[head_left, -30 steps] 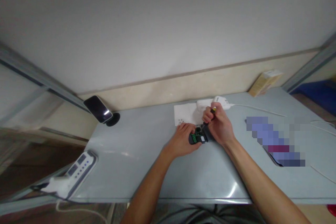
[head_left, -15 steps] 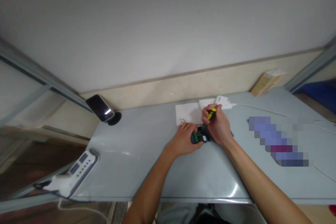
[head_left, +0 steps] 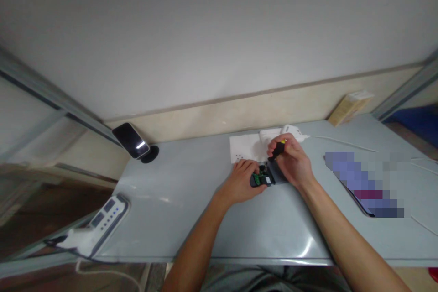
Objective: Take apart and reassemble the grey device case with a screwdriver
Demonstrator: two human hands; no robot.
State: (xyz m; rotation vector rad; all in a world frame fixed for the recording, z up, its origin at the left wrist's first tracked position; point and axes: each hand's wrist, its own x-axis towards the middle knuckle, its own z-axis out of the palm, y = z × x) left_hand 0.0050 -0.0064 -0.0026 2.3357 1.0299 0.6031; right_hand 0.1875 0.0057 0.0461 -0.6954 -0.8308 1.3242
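My left hand [head_left: 241,181] lies on a small dark device [head_left: 263,179] with a green circuit board showing, fingers curled round its left end and pressing it to the grey table [head_left: 191,210]. My right hand [head_left: 293,160] is closed round a yellow-and-black screwdriver [head_left: 278,148], whose tip points down at the device. A dark flat cover piece [head_left: 279,174] lies just right of the device, partly under my right hand.
A white paper sheet [head_left: 244,148] with tiny dark specks lies behind the hands. A white charger [head_left: 287,131] and cable sit further back. A phone on a stand [head_left: 132,141] is at the back left, a power strip [head_left: 102,219] at the front-left corner, a box [head_left: 349,106] against the wall.
My right hand has shifted a little to the right and the screwdriver has tilted, its handle now lower. My left hand stays on the device.
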